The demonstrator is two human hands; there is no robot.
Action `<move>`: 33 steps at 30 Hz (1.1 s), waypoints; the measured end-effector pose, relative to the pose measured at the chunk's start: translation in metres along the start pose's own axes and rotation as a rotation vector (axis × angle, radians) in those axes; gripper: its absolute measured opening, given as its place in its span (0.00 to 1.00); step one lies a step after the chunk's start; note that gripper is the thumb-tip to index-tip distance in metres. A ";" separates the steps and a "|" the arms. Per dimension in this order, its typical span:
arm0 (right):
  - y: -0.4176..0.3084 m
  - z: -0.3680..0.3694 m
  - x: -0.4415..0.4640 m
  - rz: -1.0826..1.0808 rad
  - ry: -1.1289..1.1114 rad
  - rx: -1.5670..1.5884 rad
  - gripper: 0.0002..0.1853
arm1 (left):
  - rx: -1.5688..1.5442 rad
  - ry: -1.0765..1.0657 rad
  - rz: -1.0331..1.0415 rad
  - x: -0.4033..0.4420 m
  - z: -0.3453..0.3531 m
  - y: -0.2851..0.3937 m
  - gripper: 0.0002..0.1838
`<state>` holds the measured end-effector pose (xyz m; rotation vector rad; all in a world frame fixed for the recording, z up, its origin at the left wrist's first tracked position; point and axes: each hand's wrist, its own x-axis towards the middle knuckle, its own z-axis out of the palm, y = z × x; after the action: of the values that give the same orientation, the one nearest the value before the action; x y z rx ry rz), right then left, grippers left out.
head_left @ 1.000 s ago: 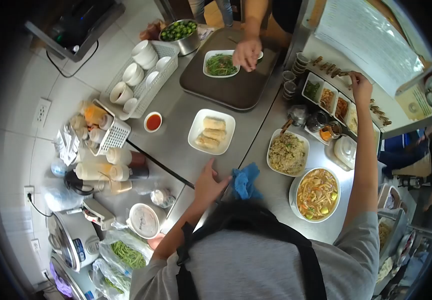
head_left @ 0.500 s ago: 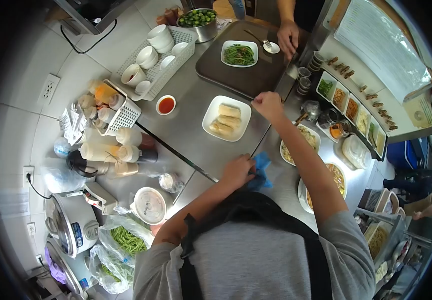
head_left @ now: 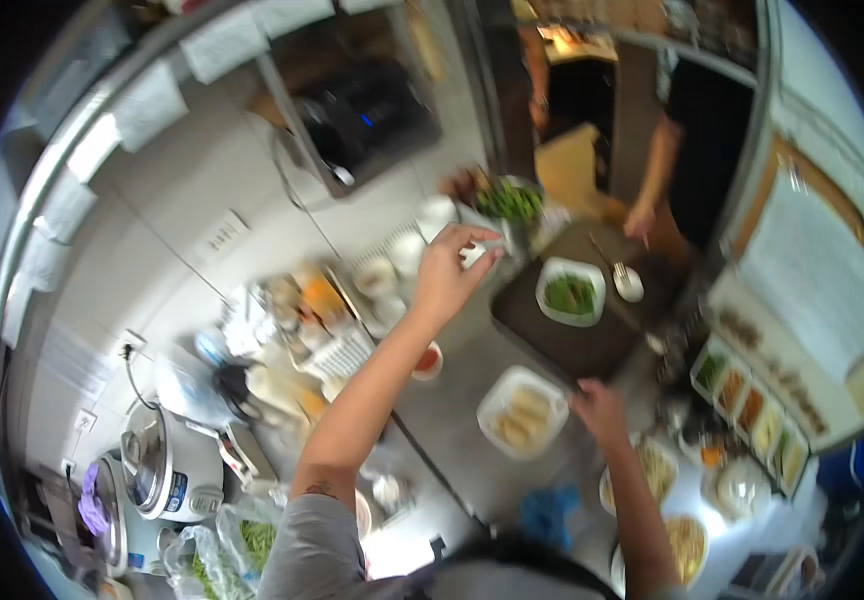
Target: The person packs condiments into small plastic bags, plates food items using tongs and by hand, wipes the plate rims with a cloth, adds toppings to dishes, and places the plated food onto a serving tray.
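Note:
My left hand point(head_left: 450, 270) is raised in front of the basket of bowls, thumb and fingers curved apart. A small white dish point(head_left: 474, 254) shows between them; whether they touch it is unclear. My right hand point(head_left: 604, 408) has curled, blurred fingers beside the right rim of a white dish point(head_left: 493, 397) and near the brown tray's corner. What those fingers hold, if anything, is hidden. Several pale rolls point(head_left: 524, 418) lie in that dish. On the tray point(head_left: 532, 325) stands a square white dish of greens point(head_left: 570, 293). A blue cloth point(head_left: 549, 515) lies nearer me on the steel counter.
A cup of red sauce point(head_left: 428, 361), squeeze bottles point(head_left: 277, 388) and rice cookers point(head_left: 177, 465) are on the left. A pot of green produce point(head_left: 512, 203) stands behind. On the right are bowls of food point(head_left: 685, 548) and a condiment rack point(head_left: 752, 405). Another person's hand point(head_left: 640, 224) is over the tray.
My left hand has gone from the blue cloth up and across to the bowl basket. My right hand stays near the tray corner. The view has tilted up and leftward.

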<state>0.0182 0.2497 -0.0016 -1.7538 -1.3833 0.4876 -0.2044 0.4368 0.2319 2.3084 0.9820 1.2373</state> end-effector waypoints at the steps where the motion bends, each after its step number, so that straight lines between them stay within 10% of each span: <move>1: -0.016 -0.015 -0.007 0.052 -0.037 -0.095 0.33 | -0.053 0.097 0.029 0.037 -0.013 -0.008 0.13; 7: 0.033 -0.047 -0.027 -0.054 0.017 -0.348 0.30 | -0.587 0.359 -0.125 0.228 -0.111 0.019 0.45; 11: 0.048 -0.059 -0.028 0.117 -0.091 -0.503 0.24 | -0.773 0.460 -0.033 0.285 -0.137 0.029 0.39; 13: 0.071 -0.052 -0.032 0.116 -0.197 -0.630 0.23 | -0.626 0.426 0.001 0.272 -0.122 0.021 0.20; 18: 0.083 -0.039 -0.038 0.173 -0.236 -0.750 0.20 | -0.695 0.155 -0.076 0.125 -0.055 0.035 0.18; 22: 0.101 -0.027 -0.031 0.052 -0.214 -0.780 0.17 | -0.689 0.207 0.188 0.039 -0.051 0.059 0.38; 28: 0.038 -0.030 -0.035 0.069 -0.090 -0.262 0.12 | -0.763 0.180 -0.486 -0.203 0.009 0.031 0.27; 33: -0.025 -0.004 -0.075 0.156 -0.170 0.234 0.15 | -0.098 -0.123 -0.456 -0.387 0.075 -0.035 0.31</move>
<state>-0.0182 0.1797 0.0060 -1.6641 -1.2521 0.8659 -0.3039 0.1872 -0.0591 1.9129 1.2782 0.9225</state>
